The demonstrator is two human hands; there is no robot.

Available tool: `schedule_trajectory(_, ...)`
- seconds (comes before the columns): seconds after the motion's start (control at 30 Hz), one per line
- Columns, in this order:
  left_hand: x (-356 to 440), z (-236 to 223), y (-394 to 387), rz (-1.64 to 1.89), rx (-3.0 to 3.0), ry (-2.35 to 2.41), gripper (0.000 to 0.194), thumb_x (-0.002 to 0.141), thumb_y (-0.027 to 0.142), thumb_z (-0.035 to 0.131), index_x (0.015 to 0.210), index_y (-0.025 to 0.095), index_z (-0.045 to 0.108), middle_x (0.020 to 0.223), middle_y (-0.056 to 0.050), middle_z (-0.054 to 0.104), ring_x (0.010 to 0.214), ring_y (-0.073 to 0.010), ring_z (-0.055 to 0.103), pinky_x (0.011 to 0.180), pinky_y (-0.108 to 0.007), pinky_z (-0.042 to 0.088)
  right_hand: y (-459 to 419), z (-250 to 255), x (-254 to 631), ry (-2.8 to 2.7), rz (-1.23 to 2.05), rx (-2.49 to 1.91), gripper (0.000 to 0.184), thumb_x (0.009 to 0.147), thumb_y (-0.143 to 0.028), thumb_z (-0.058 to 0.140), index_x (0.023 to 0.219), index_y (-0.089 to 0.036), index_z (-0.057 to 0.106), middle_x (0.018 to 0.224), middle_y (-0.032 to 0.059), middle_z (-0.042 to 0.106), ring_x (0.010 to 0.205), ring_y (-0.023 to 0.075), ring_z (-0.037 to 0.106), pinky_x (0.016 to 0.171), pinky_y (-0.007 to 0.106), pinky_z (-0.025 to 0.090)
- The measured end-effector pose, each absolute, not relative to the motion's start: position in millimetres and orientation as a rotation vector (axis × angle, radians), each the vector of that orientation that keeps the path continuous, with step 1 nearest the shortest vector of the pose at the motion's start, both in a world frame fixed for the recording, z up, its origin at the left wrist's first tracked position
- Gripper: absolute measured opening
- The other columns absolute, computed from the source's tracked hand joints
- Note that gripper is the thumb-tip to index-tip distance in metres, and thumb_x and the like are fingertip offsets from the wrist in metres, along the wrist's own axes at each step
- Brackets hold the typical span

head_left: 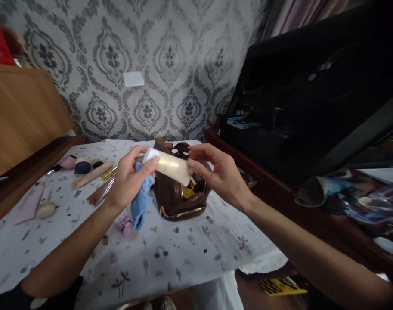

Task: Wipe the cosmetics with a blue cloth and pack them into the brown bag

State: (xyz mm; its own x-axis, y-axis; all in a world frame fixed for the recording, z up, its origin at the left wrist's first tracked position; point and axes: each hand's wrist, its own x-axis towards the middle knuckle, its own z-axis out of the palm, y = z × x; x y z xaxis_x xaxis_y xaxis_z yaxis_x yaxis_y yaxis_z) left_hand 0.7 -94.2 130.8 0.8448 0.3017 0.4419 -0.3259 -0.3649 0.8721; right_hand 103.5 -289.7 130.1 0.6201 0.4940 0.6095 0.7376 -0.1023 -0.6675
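Observation:
A pale cream squeeze tube (172, 167) with a white cap is held tilted in front of me. My left hand (129, 176) grips it at the cap end, thumb on top, with a blue cloth (142, 202) hanging from the same fingers. At the tube's flat end, my right hand (219, 172) pinches it between thumb and fingers. Behind and below the tube stands an open brown bag (169, 199) with a gold zipper. Inside it, a yellow item (187, 192) and some small capped containers are partly visible.
On the patterned tablecloth (177, 262), left, lie a pink tube (31, 204), a round pale item (45, 209), a dark blue round item (82, 165) and several other cosmetics. A small purple-pink bottle (126, 226) lies near the cloth. A large black screen (299, 103) stands right.

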Motion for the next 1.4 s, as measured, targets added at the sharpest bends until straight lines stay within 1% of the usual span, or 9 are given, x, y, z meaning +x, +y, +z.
schedule_trajectory(0.1,12,142,-96,0.620,2.045,-0.108,0.031,0.085,0.050,0.065,0.091,0.019,0.059,0.065,0.003,0.060,0.060,-0.0131,0.057,0.053,-0.021,0.041,-298,130,110,-1.144,-0.458,-1.911,0.017,0.088,-0.024,0.061,0.102,-0.018,0.068,0.099,0.0076,0.070,0.089,0.0214,0.065,0.080,0.035,0.051)
schedule_trajectory(0.23,27,147,-103,0.512,2.238,-0.194,0.032,0.087,0.051,0.060,0.092,0.019,0.060,0.071,0.001,0.060,0.060,-0.0134,0.054,0.052,-0.023,0.036,-308,133,114,-1.293,-0.451,-1.975,0.017,0.091,-0.023,0.057,0.102,-0.019,0.069,0.098,0.0071,0.072,0.091,0.0219,0.066,0.082,0.035,0.052)
schedule_trajectory(0.37,39,150,-116,0.411,2.417,-0.222,0.029,0.087,0.048,0.058,0.083,0.019,0.057,0.061,0.004,0.052,0.055,-0.0129,0.049,0.051,-0.025,0.028,-315,133,120,-1.323,-0.404,-2.033,0.019,0.092,-0.026,0.056,0.103,-0.019,0.070,0.098,0.0068,0.073,0.092,0.0225,0.067,0.083,0.035,0.052)
schedule_trajectory(0.47,47,151,-126,0.340,2.522,-0.190,0.027,0.085,0.045,0.061,0.079,0.020,0.056,0.056,0.004,0.047,0.055,-0.0146,0.050,0.051,-0.026,0.026,-319,131,124,-1.272,-0.382,-2.074,0.020,0.092,-0.027,0.055,0.104,-0.020,0.070,0.100,0.0075,0.074,0.091,0.0228,0.068,0.079,0.035,0.053)
schedule_trajectory(0.77,74,159,-136,-0.051,2.681,-0.286,0.018,0.086,0.034,0.057,0.080,0.018,0.063,0.068,-0.002,0.068,0.065,-0.0188,0.062,0.059,-0.028,0.037,-327,118,129,-1.200,-0.368,-2.107,0.020,0.094,-0.028,0.055,0.105,-0.020,0.069,0.099,0.0068,0.074,0.090,0.0217,0.069,0.081,0.035,0.054)
schedule_trajectory(0.93,85,162,-139,-0.156,2.731,-0.283,0.032,0.089,0.040,0.056,0.067,0.018,0.061,0.065,-0.003,0.070,0.066,-0.0187,0.065,0.060,-0.028,0.040,-328,110,132,-1.186,-0.379,-2.089,0.019,0.093,-0.025,0.055,0.104,-0.019,0.069,0.099,0.0071,0.074,0.091,0.0219,0.069,0.084,0.036,0.054)
schedule_trajectory(1.1,88,162,-147,-0.180,2.870,-0.252,0.029,0.089,0.042,0.058,0.078,0.017,0.066,0.071,-0.005,0.071,0.080,-0.0221,0.068,0.068,-0.027,0.044,-328,102,134,-1.123,-0.413,-2.072,0.020,0.093,-0.025,0.054,0.106,-0.020,0.069,0.103,0.0079,0.074,0.094,0.0233,0.069,0.086,0.038,0.055)
schedule_trajectory(1.2,93,160,-151,-0.203,2.949,-0.311,0.033,0.087,0.048,0.059,0.084,0.017,0.068,0.075,-0.007,0.072,0.088,-0.0261,0.068,0.071,-0.029,0.046,-326,99,135,-1.137,-0.417,-2.069,0.021,0.093,-0.026,0.053,0.106,-0.020,0.069,0.102,0.0082,0.074,0.094,0.0240,0.069,0.084,0.039,0.054)
schedule_trajectory(1.4,99,150,-159,-0.160,3.015,-0.366,0.040,0.084,0.052,0.065,0.098,0.016,0.071,0.098,-0.014,0.074,0.101,-0.0310,0.069,0.082,-0.032,0.050,-324,97,136,-1.154,-0.433,-2.075,0.017,0.092,-0.024,0.052,0.098,-0.021,0.068,0.094,0.0073,0.073,0.088,0.0233,0.068,0.079,0.037,0.053)
